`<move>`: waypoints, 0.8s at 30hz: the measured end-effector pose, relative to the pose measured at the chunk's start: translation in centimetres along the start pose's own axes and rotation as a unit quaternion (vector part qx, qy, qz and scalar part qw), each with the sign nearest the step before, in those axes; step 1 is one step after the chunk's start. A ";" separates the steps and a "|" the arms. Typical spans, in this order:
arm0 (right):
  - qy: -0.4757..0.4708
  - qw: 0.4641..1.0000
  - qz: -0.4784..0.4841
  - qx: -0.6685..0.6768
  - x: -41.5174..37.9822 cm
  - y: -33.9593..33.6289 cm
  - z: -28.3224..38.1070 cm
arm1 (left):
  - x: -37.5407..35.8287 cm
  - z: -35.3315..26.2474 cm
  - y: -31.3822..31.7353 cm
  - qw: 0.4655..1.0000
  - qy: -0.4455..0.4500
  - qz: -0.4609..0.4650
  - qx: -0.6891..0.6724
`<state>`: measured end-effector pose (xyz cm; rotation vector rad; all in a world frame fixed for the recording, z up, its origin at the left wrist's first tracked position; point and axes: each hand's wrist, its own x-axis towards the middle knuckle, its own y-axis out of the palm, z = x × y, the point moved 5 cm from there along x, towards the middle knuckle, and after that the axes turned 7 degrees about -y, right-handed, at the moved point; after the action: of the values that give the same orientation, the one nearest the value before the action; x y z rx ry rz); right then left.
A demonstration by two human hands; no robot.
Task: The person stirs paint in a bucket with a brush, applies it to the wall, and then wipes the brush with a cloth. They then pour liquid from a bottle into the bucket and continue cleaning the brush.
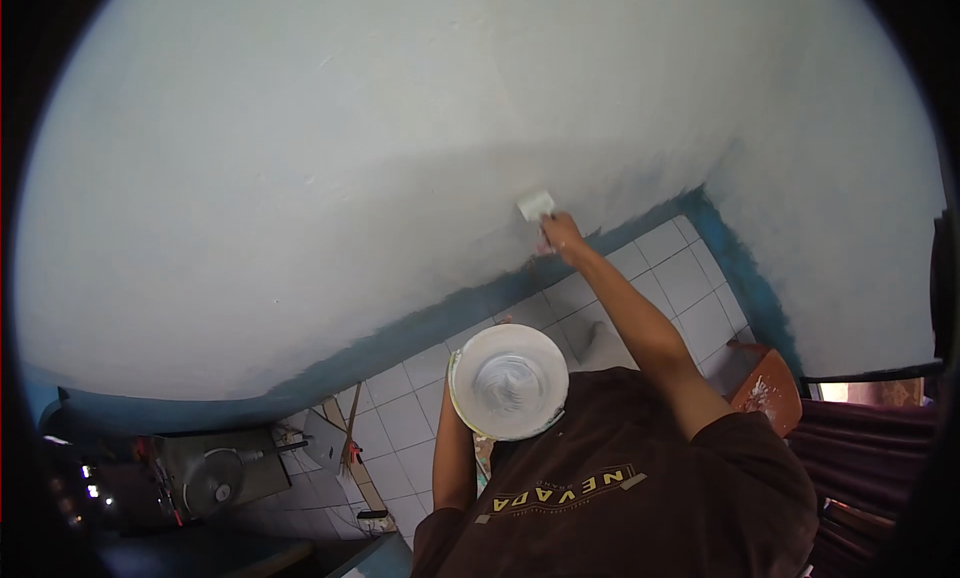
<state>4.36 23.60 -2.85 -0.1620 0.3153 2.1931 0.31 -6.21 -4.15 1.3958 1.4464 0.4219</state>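
My right hand [563,236] is closed around the handle of a paintbrush [536,206]. The brush's pale, wide head lies against the whitish wall [300,178], a little above a blue band [400,323] along its foot. In front of my chest is a white bucket [552,363], its mouth facing up, with white paint [508,386] in the bottom. My left forearm [453,463] runs behind the bucket and my left hand supports it; most of that hand is hidden, with only a fingertip showing at the far rim.
White tiles [400,418] cover the floor below. An orange chair [768,390] with white spatters stands at the right, near dark red curtains [850,448]. At lower left are a fan [213,483] and some wooden strips [352,428]. Another wall meets this one at the right corner.
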 end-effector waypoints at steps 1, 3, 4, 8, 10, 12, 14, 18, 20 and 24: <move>-0.047 0.999 0.016 -0.014 -0.3 -0.2 4.0 | 0.7 0.5 0.0 1.000 -0.004 0.021 -0.006; -0.109 0.994 0.023 0.015 -1.9 0.2 13.5 | 0.2 0.9 -0.9 0.998 -0.010 0.065 -0.018; -0.142 0.989 0.036 -0.016 -3.6 0.6 16.9 | 0.2 1.5 -1.0 0.996 -0.013 0.087 -0.022; -0.253 0.964 0.039 -0.076 -9.3 2.2 25.8 | -0.6 -0.1 5.9 0.989 0.061 -0.137 0.005; -0.405 0.912 -0.005 -0.068 -10.7 2.8 28.2 | -0.8 -0.8 9.3 0.962 0.105 -0.250 -0.032; -0.394 0.914 0.001 -0.096 -9.4 3.3 26.7 | -0.5 -1.0 8.4 0.961 0.097 -0.259 -0.025; -0.413 0.898 -0.002 -0.148 -5.1 3.7 20.7 | 0.1 -1.4 7.4 0.960 0.090 -0.265 -0.012; -0.272 0.948 0.005 -0.162 -1.9 2.0 6.7 | 0.4 -1.7 6.3 0.963 0.098 -0.245 0.052; -0.138 0.976 0.014 -0.167 0.0 1.6 -0.4 | 0.3 -1.0 6.1 0.962 0.097 -0.249 0.049; 0.012 0.995 0.045 -0.087 -1.0 3.0 3.6 | -0.1 -1.3 5.4 0.959 0.112 -0.257 0.040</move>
<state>2.59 22.14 1.34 -0.2759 0.1474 2.3092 2.06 -4.38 0.84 0.9979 1.9592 0.1889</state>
